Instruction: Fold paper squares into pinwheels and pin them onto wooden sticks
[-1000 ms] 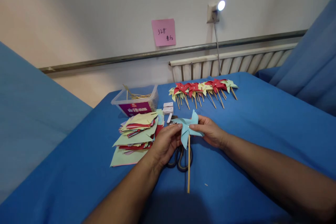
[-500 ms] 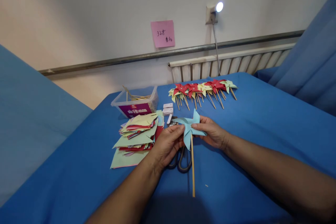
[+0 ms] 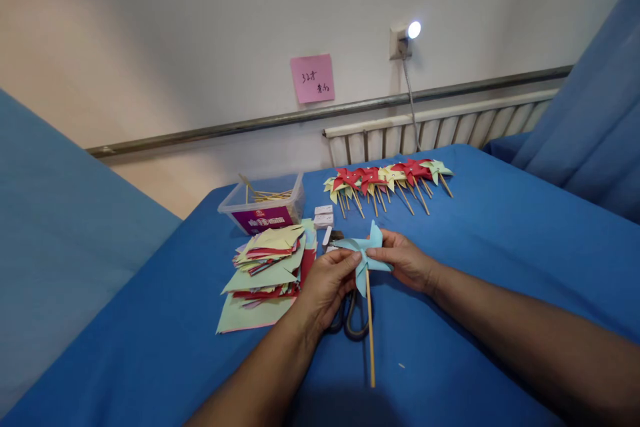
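Both my hands hold a light blue paper pinwheel above the blue table. My left hand pinches its left side, and my right hand grips its right side with a finger at the centre. Its wooden stick hangs down toward me. A pair of scissors lies on the cloth just under my left hand, partly hidden by it.
A stack of cut coloured paper squares lies to the left. Behind it stand a clear plastic box of wooden sticks and small white boxes. A row of finished red and yellow pinwheels lies at the far edge.
The pinwheel and both hands have stayed together; the stick has swung slightly right, closer to vertical. The view has tilted a little, shifting everything lower in the picture.
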### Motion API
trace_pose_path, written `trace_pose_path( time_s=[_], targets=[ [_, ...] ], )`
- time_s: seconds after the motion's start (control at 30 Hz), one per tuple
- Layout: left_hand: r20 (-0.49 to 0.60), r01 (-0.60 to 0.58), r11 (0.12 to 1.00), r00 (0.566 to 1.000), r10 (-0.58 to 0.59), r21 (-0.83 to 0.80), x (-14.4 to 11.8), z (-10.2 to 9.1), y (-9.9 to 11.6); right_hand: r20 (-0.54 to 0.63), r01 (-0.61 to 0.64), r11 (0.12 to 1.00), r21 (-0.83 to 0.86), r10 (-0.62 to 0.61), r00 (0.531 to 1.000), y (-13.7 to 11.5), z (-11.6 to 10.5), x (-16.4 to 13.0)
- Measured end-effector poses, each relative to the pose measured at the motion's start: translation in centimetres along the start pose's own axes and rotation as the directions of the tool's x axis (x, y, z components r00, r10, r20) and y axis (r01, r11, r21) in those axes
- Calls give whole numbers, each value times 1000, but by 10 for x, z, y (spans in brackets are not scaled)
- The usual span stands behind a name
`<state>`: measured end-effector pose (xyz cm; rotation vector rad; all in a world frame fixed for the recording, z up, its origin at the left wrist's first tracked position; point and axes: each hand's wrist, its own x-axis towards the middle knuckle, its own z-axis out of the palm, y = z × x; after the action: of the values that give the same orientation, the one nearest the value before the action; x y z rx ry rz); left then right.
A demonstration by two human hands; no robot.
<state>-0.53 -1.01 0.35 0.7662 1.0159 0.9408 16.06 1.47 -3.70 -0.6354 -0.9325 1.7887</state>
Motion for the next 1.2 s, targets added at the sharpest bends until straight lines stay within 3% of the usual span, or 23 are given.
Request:
trace_pose_path(
  time_s=[0.27,0.47,0.7,0.87,1.2],
  targets=[
    [7,14,1000,1000,-14,-8,-2,1,-2,16,27,999,-28,-26,1000,1,0,-2],
    [39,-20,1000,999,21,-16,-1,-2,1,24,-8,999,-51,9,1000,-2,1,1],
    [45,21,999,999,-22,29,0,-2,7,12,-43,998,-54,43,999,-5,2,-1],
    [-34,88,992,996,-85,87,1,-3,7,64,-72,996,-59,75,995,1,1,0],
    [-62,74,992,996,-68,100,4,-3,2,97,-114,993,-33,117,988,3,1,-1]
  ],
)
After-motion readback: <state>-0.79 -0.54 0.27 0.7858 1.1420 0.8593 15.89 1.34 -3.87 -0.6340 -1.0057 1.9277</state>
